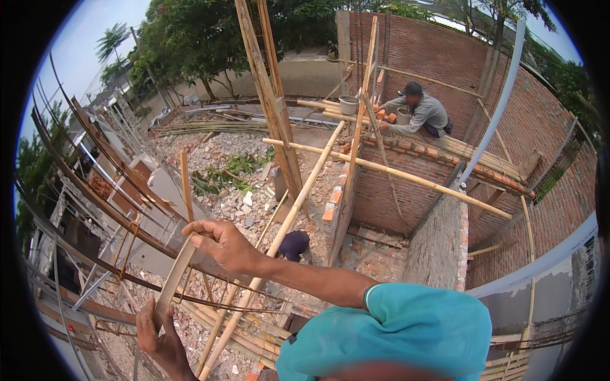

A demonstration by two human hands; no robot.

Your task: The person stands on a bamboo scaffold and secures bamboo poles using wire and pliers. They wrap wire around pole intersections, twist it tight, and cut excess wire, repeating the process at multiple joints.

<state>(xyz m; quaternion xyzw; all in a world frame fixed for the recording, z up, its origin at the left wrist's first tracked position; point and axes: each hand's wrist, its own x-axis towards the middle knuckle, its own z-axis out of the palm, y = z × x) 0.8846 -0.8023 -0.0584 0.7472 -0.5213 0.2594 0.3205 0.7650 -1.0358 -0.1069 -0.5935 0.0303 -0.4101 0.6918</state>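
A short, flat, grey-brown wooden strip [175,273] slants between my two hands. My right hand [225,246] reaches across from the right in a teal sleeve and pinches the strip's upper end between thumb and fingers. Lower down, my left hand [159,336] is closed around the strip's bottom end, its thumb and fingers on either side. Close behind the strip, thin rusty steel bars with bent square ties [130,251] run downward to the right. An upright wooden stick [185,184] rises just beyond my right hand.
Bamboo poles [298,206] cross below my right arm and ahead. A person in grey [427,113] works among bricks and a bucket [347,105] on a brick wall. Another person in dark clothing [293,246] bends far below. Rubble [248,197] covers the ground; tall timber posts [270,95] stand ahead.
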